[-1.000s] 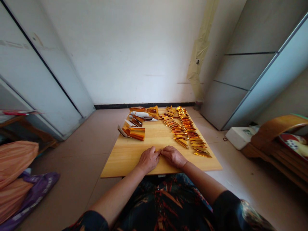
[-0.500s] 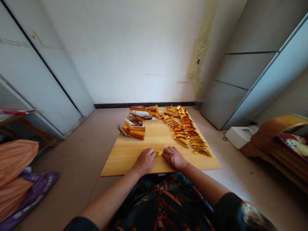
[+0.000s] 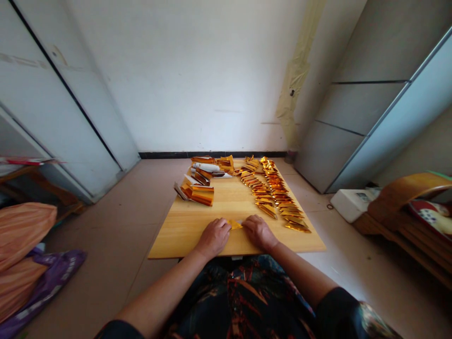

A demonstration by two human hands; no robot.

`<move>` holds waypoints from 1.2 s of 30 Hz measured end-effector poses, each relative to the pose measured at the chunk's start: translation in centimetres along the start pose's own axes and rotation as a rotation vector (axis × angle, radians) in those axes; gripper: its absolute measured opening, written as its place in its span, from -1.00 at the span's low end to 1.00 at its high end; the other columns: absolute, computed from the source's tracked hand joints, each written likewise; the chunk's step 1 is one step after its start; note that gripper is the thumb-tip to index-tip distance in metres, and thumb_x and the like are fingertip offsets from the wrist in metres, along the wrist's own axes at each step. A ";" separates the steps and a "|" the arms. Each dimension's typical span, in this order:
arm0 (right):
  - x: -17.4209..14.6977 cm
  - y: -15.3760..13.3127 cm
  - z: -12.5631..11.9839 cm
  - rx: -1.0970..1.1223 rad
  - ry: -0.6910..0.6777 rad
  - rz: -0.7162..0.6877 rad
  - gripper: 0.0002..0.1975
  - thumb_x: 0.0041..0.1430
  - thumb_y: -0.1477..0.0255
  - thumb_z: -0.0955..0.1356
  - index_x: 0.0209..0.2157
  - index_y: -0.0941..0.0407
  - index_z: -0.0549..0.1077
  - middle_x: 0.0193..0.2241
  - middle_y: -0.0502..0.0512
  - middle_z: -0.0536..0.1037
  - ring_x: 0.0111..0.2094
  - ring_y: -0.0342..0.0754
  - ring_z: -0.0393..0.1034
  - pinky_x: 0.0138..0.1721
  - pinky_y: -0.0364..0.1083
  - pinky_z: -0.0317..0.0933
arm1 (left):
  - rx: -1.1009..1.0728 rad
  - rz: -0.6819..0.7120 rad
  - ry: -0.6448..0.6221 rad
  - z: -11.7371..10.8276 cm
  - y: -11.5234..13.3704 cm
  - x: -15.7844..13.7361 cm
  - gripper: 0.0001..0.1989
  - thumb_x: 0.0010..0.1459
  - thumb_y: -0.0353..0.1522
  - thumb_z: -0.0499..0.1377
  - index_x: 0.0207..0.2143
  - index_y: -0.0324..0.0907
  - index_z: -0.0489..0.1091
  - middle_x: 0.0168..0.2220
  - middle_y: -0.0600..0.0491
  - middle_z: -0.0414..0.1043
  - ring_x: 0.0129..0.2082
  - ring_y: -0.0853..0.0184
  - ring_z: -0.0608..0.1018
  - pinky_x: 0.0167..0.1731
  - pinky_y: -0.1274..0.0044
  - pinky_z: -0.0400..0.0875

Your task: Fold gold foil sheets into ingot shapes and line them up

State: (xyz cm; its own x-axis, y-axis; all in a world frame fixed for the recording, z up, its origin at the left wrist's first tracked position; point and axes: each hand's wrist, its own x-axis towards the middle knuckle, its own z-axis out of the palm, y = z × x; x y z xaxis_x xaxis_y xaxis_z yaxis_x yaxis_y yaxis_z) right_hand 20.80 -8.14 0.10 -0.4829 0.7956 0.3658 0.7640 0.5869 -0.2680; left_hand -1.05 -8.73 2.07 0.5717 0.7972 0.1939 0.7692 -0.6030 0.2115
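Near the front of the wooden board (image 3: 190, 226), a small piece of folded gold foil paper (image 3: 234, 224) lies between my two hands. My left hand (image 3: 215, 234) is closed on its left end, the fingers bent over it. At the other end, my right hand (image 3: 259, 231) pinches the paper's pale tip, fingers curled. Folded gold paper pieces (image 3: 279, 195) lie in two overlapping rows to the right. On the left are curled stacks of gold foil sheets (image 3: 201, 194), with some white undersides showing.
A white wall (image 3: 197, 94) stands behind the board. To the right are a grey refrigerator (image 3: 339, 136), a white box (image 3: 349, 205) and a wooden seat (image 3: 399, 212). At left stand a pale cabinet (image 3: 84, 141) and orange and purple bags (image 3: 60, 273).
My right hand has shifted slightly right, and more of the gold paper shows between my hands. My left hand stays almost where it was.
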 end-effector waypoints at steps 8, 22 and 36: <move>1.0 0.3 -0.1 0.023 0.030 0.191 -0.78 0.25 0.49 0.22 -0.31 0.13 0.51 -0.31 0.15 0.47 -0.24 -0.05 0.29 -0.14 -0.09 0.15 | 0.058 -0.216 -0.120 -0.1 0.8 2.1 -0.68 0.23 -0.43 -0.08 -0.01 -0.03 0.29 -0.17 0.02 0.35 -0.25 0.32 0.48 -0.28 0.52 0.34; 5.1 -0.4 -1.6 0.081 -0.274 0.256 -0.82 0.05 0.51 0.33 -0.28 0.12 0.52 -0.20 0.11 0.51 -0.18 -0.05 0.33 -0.20 -0.14 0.15 | 0.168 -0.175 -0.113 0.5 1.0 1.8 -0.72 0.25 -0.44 -0.13 -0.13 -0.12 0.33 -0.22 -0.05 0.33 -0.25 0.24 0.44 -0.27 0.47 0.32; 5.8 -1.7 -1.3 0.632 -0.204 0.579 -0.82 -0.13 0.59 0.34 -0.38 0.15 0.42 -0.56 -0.08 0.46 -0.52 -0.19 0.31 -0.46 -0.24 0.15 | 0.202 -0.145 -0.071 0.6 0.9 1.5 -0.72 0.24 -0.43 -0.09 -0.13 -0.12 0.37 -0.27 -0.02 0.33 -0.29 0.26 0.43 -0.35 0.51 0.27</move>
State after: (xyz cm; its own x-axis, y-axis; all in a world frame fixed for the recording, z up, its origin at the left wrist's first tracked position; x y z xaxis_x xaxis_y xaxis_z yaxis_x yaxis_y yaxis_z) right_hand 17.26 -4.70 3.82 -0.2067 0.9696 -0.1306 0.5617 0.0084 -0.8273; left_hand 0.68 -8.01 1.95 0.4646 0.8791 0.1063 0.8818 -0.4702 0.0350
